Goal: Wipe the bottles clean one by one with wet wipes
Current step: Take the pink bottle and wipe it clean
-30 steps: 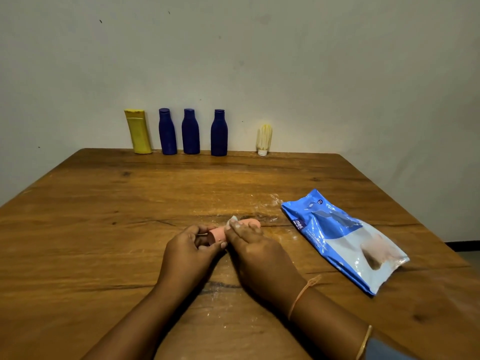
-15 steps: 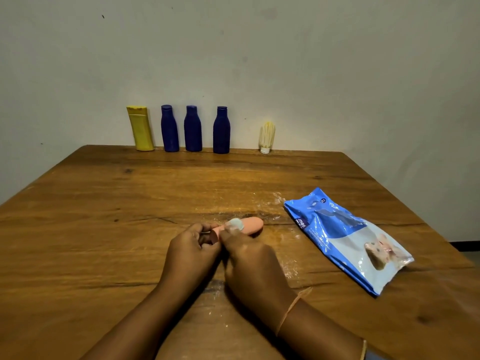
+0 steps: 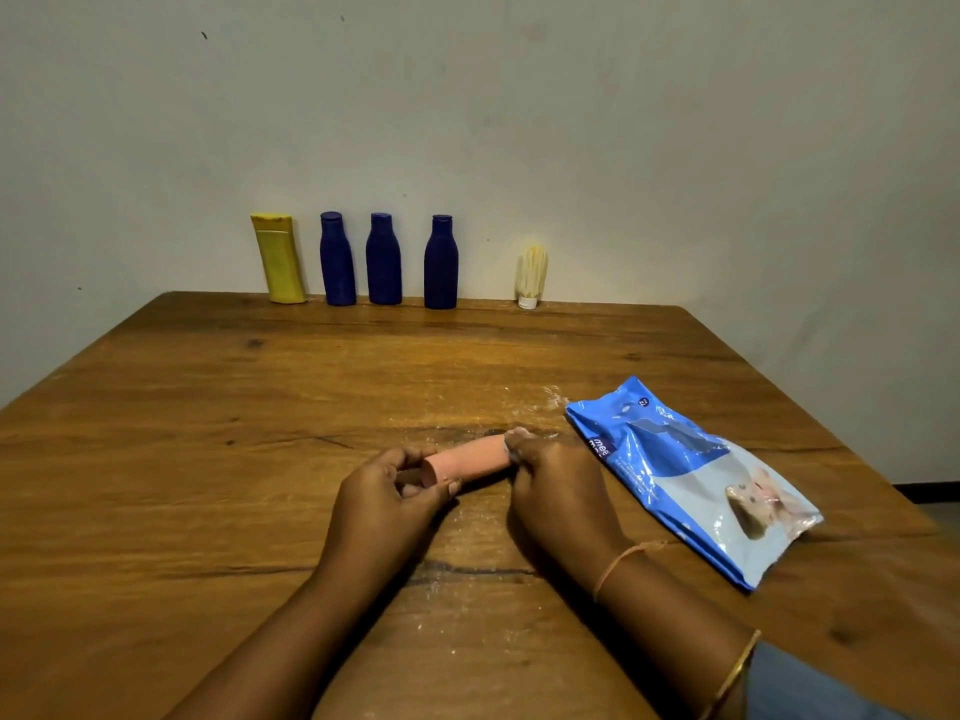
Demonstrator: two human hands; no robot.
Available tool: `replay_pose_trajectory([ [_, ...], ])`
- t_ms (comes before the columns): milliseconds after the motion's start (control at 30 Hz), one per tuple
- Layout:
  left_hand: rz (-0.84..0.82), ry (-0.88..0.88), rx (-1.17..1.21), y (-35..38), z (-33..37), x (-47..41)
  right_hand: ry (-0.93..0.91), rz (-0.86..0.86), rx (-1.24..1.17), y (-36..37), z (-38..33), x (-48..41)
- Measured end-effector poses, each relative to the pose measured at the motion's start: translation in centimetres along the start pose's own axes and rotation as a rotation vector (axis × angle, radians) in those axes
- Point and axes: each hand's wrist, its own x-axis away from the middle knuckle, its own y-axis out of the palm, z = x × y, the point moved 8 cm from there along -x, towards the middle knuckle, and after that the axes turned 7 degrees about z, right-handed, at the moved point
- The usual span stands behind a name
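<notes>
Head view: we hold a pink bottle (image 3: pixel 467 462) lying on its side just above the wooden table (image 3: pixel 208 433), near its middle. Our left hand (image 3: pixel 384 491) grips the bottle's left end, fingers and thumb curled round it. Our right hand (image 3: pixel 561 485) closes over the right end, pinching a small white wet wipe (image 3: pixel 517 436) against it; only a scrap of the wipe shows at the fingertips. Just right of that hand lies a blue wipe pack (image 3: pixel 691 475), flat on the table. At the far edge, against the wall (image 3: pixel 519 122), stand a yellow bottle (image 3: pixel 280 262), then three dark blue bottles (image 3: pixel 383 262) in a row to its right, all upright. Further right, apart from them, stands a small pale bottle (image 3: pixel 532 275) on its white cap.
</notes>
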Motion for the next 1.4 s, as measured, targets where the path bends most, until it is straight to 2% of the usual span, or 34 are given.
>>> replay_pose_trajectory([
  [133,0.016,-0.042,0.002,-0.1,-0.6,-0.1,-0.244,-0.058,-0.088,1.0,-5.4,2.8],
  [267,0.005,-0.012,0.018,-0.3,-0.7,-0.3,-0.467,-0.041,0.016,1.3,-6.1,3.8],
  [333,-0.015,0.002,0.041,-0.2,-0.4,-0.3,-0.437,-0.015,0.063,1.1,-4.3,2.5],
  [467,-0.013,-0.008,0.097,-0.1,-0.4,-0.3,-0.180,0.024,0.067,-0.2,-1.1,-0.8],
  [533,0.003,-0.013,0.123,-0.1,-0.5,-0.4,-0.134,0.056,0.024,-0.5,-1.5,-1.2],
  [600,0.022,-0.021,0.140,-0.3,-0.7,-0.5,-0.185,0.071,-0.028,-0.7,-3.4,-0.5],
  [733,0.017,-0.032,0.172,-0.3,-0.8,-0.5,-0.271,-0.031,-0.195,0.4,-6.5,1.6],
  [833,0.023,-0.062,0.213,-0.2,-1.1,-0.7,-0.391,-0.022,-0.009,1.0,-5.2,1.7],
  [900,0.043,-0.092,0.245,-0.2,-1.4,-0.8,-0.324,-0.020,0.083,1.1,-2.6,0.4],
  [1000,0.059,-0.108,0.268,-0.2,-1.5,-1.1,-0.162,-0.039,0.082,0.4,-0.7,-1.4],
  [1200,-0.019,-0.130,0.261,0.2,-1.4,-1.0,0.013,-0.016,-0.126,1.2,-0.8,-1.8],
  [1400,-0.003,-0.096,0.248,-0.2,-0.8,-0.9,0.492,-0.097,-0.540,3.6,2.0,-3.0],
])
